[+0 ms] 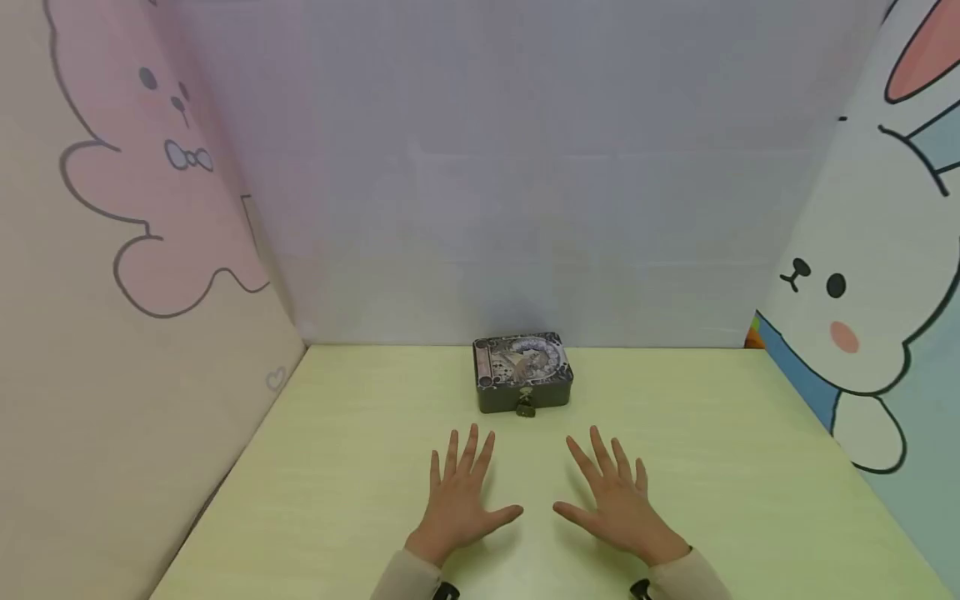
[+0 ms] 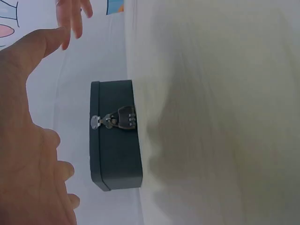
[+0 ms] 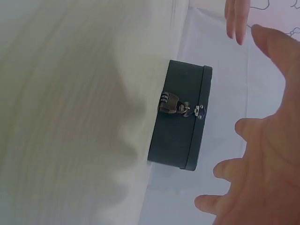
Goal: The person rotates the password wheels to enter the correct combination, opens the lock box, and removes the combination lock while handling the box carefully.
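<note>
A dark metal box [image 1: 522, 372] with a patterned lid lies closed at the far side of the table, in front of the back wall. From the clasp at its front hangs a small combination padlock [image 2: 125, 117], its number wheels facing out in both wrist views. My left hand [image 1: 461, 498] is spread palm down over the table, nearer than the box and to its left. The right hand [image 1: 617, 504] mirrors it on the right, fingers spread and pointing toward the back. Both hands hold nothing and stand apart from the box and from each other.
The pale yellow-green table [image 1: 360, 467] meets a whitish back wall [image 1: 525, 167]. A left panel [image 1: 150, 400] carries a pink cartoon animal, and a right panel [image 1: 885, 333] a white cartoon rabbit. Dark bands show at both sleeve cuffs.
</note>
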Available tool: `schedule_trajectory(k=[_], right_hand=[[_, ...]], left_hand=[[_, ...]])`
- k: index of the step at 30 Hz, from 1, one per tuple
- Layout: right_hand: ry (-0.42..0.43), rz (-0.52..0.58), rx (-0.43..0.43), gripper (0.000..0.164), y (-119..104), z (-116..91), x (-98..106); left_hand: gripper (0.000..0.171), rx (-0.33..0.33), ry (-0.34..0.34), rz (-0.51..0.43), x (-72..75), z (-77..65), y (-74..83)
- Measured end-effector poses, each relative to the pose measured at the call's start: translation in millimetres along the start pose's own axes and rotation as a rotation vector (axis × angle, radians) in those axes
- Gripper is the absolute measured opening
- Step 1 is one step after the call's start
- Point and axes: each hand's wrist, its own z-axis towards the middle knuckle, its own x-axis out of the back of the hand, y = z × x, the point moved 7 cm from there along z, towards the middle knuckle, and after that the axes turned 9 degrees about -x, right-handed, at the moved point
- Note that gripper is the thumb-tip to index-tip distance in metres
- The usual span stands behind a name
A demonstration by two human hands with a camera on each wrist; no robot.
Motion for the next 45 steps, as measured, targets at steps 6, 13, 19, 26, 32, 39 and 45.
schedule_trajectory(k=[6,13,19,26,32,39,45], right_hand=[[-0.105,0.086,-0.003,0.092,-9,12,-6],[-0.18,0.24,-0.03,0.088,-7,29,-17],[-0.188,0.439,-0.086,0.079,-6,48,-27],[-0.185,0.616,-0.208,0.074,-3,71,-37],[-0.132,0.686,-0.251,0.066,-2,90,-45],[-0.087,0.752,-0.268,0.062,7,115,-54],[-0.04,0.743,-0.267,0.053,8,130,-51]], left_hand=[[0.108,-0.017,-0.022,-0.121,-6.7,11.6,3.6],[0.104,-0.009,0.021,-0.314,-13.1,27.9,3.1],[0.095,0.061,0.008,-0.567,-27.0,39.6,-8.2],[0.079,0.111,0.063,-0.691,-44.9,64.5,-19.8],[0.07,0.196,0.113,-0.706,-54.1,82.4,-31.7],[0.06,0.246,0.153,-0.751,-56.4,102.1,-43.3],[0.039,0.273,0.191,-0.775,-53.2,109.6,-53.6]])
